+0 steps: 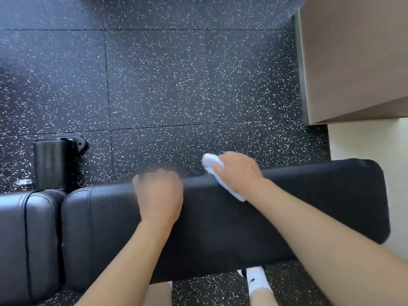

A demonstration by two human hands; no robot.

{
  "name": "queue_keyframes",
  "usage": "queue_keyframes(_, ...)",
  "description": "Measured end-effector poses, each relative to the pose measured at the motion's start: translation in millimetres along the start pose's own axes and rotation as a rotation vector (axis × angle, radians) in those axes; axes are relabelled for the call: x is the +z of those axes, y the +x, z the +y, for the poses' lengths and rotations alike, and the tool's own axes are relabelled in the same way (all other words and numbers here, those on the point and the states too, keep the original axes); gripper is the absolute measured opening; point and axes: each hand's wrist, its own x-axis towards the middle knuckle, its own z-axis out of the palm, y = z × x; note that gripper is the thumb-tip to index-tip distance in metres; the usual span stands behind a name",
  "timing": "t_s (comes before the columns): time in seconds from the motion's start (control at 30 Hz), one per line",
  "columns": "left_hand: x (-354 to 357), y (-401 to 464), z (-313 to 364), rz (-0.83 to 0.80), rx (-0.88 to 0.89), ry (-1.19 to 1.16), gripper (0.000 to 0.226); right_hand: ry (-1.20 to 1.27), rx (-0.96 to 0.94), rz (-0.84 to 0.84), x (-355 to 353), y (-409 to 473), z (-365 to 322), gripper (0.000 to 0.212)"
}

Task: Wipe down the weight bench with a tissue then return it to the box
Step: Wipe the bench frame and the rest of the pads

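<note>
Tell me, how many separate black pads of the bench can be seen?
2: the long pad across the middle and right, under both hands, and a shorter pad at the lower left, apart from it by a narrow gap. More may lie outside the frame.

Bright, even daylight fills the view, no hard shadows anywhere. The left hand (159, 196) is smeared by motion blur, fingers indistinct. The right hand (239, 171) is soft too, and the white tissue (215, 171) under it glows, nearly blown out. Left of both hands, pale sheen on the black padded leather bench (298, 206). Wide-angle bending curves the bench's edges.
</note>
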Motion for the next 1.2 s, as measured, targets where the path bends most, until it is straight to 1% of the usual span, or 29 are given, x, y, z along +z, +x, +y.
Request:
queue_keyframes(0.03,-1.0,-1.3,5.5,-0.026,0.034,-0.002,0.039,-0.020,0.072,0.019,-11.9,-7.8,26.4,0.024)
queue_keyframes(0.13,-0.8,-8.7,28.2,-0.032,0.077,-0.051,0.038,-0.093,0.312,0.003,-41.4,-17.7,103.7,0.040)
queue_keyframes(0.2,5.1,-13.1,40.3,0.001,0.070,-0.061,0.037,-0.147,0.370,-0.020,-46.2,-17.0,127.4,0.036)
queue_keyframes(0.27,14.8,-13.8,46.1,0.063,0.045,-0.077,0.037,-0.154,0.360,-0.008,-37.0,-11.3,126.8,0.031)
queue_keyframes(0.37,27.6,-13.6,45.0,0.133,0.013,-0.093,0.037,-0.132,0.284,0.002,-13.0,4.3,90.1,0.032)
queue_keyframes(0.5,25.8,-14.4,46.8,0.139,0.014,-0.066,0.039,-0.008,0.116,-0.024,13.0,19.2,18.3,0.034)
queue_keyframes(0.6,20.2,-13.9,52.3,0.116,-0.006,-0.049,0.041,0.002,0.024,-0.054,17.1,20.4,-2.2,0.036)
queue_keyframes(0.67,15.5,-11.2,59.7,0.053,-0.027,-0.035,0.041,0.006,-0.036,-0.060,9.5,15.6,15.9,0.029)
queue_keyframes(0.73,10.3,-6.4,73.4,-0.021,-0.030,-0.011,0.043,0.012,-0.037,-0.052,-6.1,4.6,51.1,0.023)
queue_keyframes(0.8,8.0,-5.4,88.9,-0.075,-0.001,-0.003,0.044,0.036,0.039,-0.013,-27.4,-10.6,97.3,0.019)
queue_keyframes(0.87,10.4,-4.2,104.3,-0.073,0.039,-0.029,0.044,-0.018,0.147,0.020,-47.5,-23.0,148.6,0.018)
queue_keyframes(0.93,14.8,-0.4,121.3,-0.087,0.064,-0.069,0.047,-0.071,0.259,0.043,-57.0,-29.2,192.1,0.031)
queue_keyframes(0.97,17.2,1.3,130.2,-0.100,0.075,-0.087,0.048,-0.099,0.288,0.054,-56.9,-29.5,206.2,0.033)
queue_keyframes(1.0,19.4,2.4,138.7,-0.104,0.087,-0.104,0.046,-0.127,0.295,0.071,-55.0,-27.7,213.5,0.033)
queue_keyframes(1.07,21.4,1.7,151.9,-0.104,0.113,-0.133,0.042,-0.161,0.303,0.092,-47.7,-21.6,206.2,0.032)
queue_keyframes(1.13,20.7,0.4,156.1,-0.109,0.129,-0.133,0.040,-0.107,0.306,0.072,-38.3,-11.9,176.7,0.036)
queue_keyframes(1.2,19.0,0.5,153.7,-0.149,0.147,-0.071,0.040,-0.026,0.231,0.031,-23.9,-2.7,135.4,0.038)
